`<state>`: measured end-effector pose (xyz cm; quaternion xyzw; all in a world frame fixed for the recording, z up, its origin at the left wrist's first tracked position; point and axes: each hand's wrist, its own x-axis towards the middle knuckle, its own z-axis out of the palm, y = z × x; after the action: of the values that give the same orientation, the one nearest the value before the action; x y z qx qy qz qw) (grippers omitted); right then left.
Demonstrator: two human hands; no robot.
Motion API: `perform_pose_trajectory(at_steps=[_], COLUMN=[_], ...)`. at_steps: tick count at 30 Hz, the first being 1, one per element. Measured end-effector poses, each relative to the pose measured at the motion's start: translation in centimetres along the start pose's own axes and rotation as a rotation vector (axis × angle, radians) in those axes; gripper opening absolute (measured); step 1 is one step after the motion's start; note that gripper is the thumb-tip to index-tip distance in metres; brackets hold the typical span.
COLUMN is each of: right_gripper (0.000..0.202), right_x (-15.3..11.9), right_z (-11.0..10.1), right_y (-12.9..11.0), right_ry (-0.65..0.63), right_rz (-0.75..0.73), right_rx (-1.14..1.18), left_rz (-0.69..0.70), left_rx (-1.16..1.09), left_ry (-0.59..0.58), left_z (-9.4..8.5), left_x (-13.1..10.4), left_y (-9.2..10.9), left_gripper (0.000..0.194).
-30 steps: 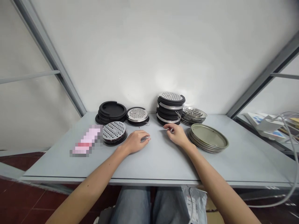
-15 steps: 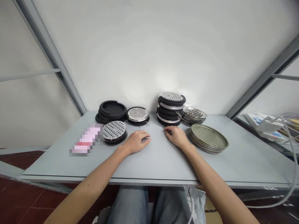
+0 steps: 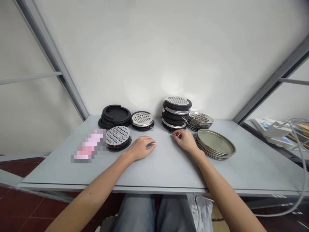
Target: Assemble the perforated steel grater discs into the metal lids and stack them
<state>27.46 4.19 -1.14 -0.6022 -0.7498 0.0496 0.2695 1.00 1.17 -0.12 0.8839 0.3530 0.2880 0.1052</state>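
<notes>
My left hand (image 3: 143,148) rests on the table with thumb and fingers apart, holding nothing. It lies right of a stack of round metal grater plates (image 3: 118,135). My right hand (image 3: 187,140) is closed in a pinch at a thin wire loop (image 3: 170,132), by the foot of a tall stack of black round holders with metal discs (image 3: 176,112). The fingers partly hide what they pinch. Another wire clip (image 3: 184,120) sticks out from the stack's side. A lower black holder with a perforated disc (image 3: 142,119) stands behind my left hand.
Black round trays (image 3: 117,113) are stacked at the back left. Shiny grater discs (image 3: 200,118) stand at the back right, and olive-green round plates (image 3: 216,141) right of my right hand. A blurred pink item (image 3: 90,145) lies left. A white cable (image 3: 301,180) hangs right.
My right hand has shifted slightly right, and the wire loop shows more clearly beside its fingertips. My left hand and the stacks have stayed put.
</notes>
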Motion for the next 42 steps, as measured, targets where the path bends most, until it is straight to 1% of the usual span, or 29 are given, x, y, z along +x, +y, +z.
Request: perform_pose_trajectory(at_steps=[3, 5, 6, 8, 10, 12, 15, 18, 20, 22, 24, 26, 28, 29, 31, 33, 35, 37, 42], right_gripper=[0.019, 0.019, 0.019, 0.019, 0.021, 0.022, 0.027, 0.038, 0.047, 0.059, 0.072, 0.079, 0.077, 0.074, 0.064, 0.051, 0.041, 0.036, 0.034], right_x=[-0.2, -0.4, -0.4, -0.4, -0.2, 0.3, 2.0, 4.6, 6.5, 8.2, 9.3, 9.8, 9.8, 9.7, 9.2, 8.9, 8.7, 8.8, 9.0], right_z=[-0.2, -0.1, -0.1, 0.2, 0.7, 1.2, 1.8, 2.4, 2.8, 3.4, 4.0, 4.6, 5.1, 5.4, 5.6, 5.7, 5.4, 4.8, 2.9], right_y=[-0.3, -0.5, -0.6, -0.9, -1.3, -2.0, -3.8, -6.2, -7.6, -8.7, -9.3, -9.6, -9.9, -10.1, -10.5, -10.7, -10.7, -10.3, -8.7], right_ry=[-0.016, 0.019, 0.045, 0.077, 0.073, 0.071, 0.106, 0.106, 0.058, -0.028, -0.115, -0.175, -0.178, -0.157, -0.094, -0.073, -0.089, -0.077, 0.069], right_rz=[0.055, 0.057, 0.035, -0.048, -0.146, -0.229, -0.343, -0.439, -0.463, -0.490, -0.529, -0.567, -0.577, -0.571, -0.548, -0.546, -0.576, -0.615, -0.657], right_rx=[-0.101, -0.118, -0.094, 0.007, 0.116, 0.170, 0.138, 0.056, -0.021, -0.098, -0.155, -0.192, -0.214, -0.221, -0.228, -0.231, -0.240, -0.254, -0.238], left_rz=[0.001, -0.004, -0.008, -0.038, -0.107, -0.176, -0.203, -0.191, -0.171, -0.148, -0.132, -0.122, -0.116, -0.112, -0.102, -0.089, -0.078, -0.069, -0.083], left_rx=[0.006, 0.016, 0.024, 0.066, 0.147, 0.240, 0.315, 0.304, 0.277, 0.251, 0.226, 0.208, 0.199, 0.199, 0.211, 0.236, 0.257, 0.261, 0.248], left_ry=[0.004, 0.018, 0.023, 0.037, 0.055, 0.067, 0.059, 0.049, 0.042, 0.041, 0.046, 0.048, 0.043, 0.039, 0.024, 0.008, -0.001, -0.004, 0.039], left_z=[0.1, 0.1, 0.2, 0.4, 0.7, 1.0, 1.2, 1.2, 1.0, 1.0, 1.0, 1.0, 1.0, 1.0, 1.0, 0.9, 0.7, 0.4, -0.1], left_x=[0.0, 0.0, 0.0, 0.1, 0.1, 0.1, 0.1, 0.1, 0.0, 0.0, -0.1, -0.1, -0.2, -0.3, -0.4, -0.5, -0.5, -0.5, -0.2], left_y=[0.0, 0.0, -0.1, -0.4, -0.7, -0.9, -1.0, -0.9, -0.8, -0.9, -0.9, -0.9, -0.7, -0.7, -0.5, -0.4, -0.4, -0.5, -0.6], left_gripper=[0.017, 0.016, 0.016, 0.016, 0.016, 0.017, 0.019, 0.021, 0.021, 0.020, 0.021, 0.022, 0.023, 0.024, 0.024, 0.024, 0.023, 0.020, 0.018])
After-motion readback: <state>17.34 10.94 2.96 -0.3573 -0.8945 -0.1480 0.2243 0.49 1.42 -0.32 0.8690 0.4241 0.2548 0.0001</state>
